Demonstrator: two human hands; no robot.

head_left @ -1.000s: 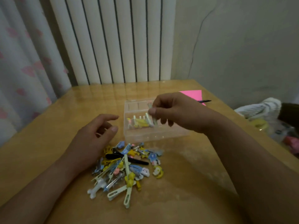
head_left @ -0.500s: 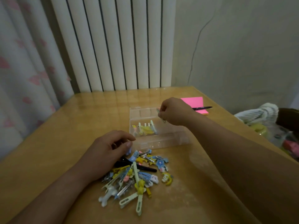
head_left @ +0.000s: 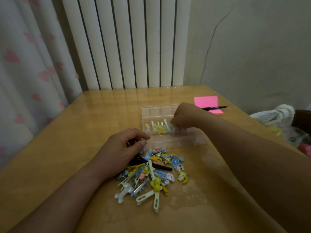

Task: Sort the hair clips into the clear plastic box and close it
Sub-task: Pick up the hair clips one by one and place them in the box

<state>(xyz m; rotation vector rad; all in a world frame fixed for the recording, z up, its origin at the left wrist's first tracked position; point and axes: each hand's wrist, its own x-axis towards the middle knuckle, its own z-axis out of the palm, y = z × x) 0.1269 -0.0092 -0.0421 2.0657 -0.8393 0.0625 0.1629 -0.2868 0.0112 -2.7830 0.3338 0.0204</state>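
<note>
Hands curled: right in box, left on clips.

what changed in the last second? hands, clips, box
The right hand dropped from above the clear box into it, with its fingertips beside the clips in the box. Whether it still pinches the pale clip is hidden. The left hand came down from hovering onto the loose pile, fingers curled at its far edge. Box, pile, pink notepad and pen stayed put.
</note>
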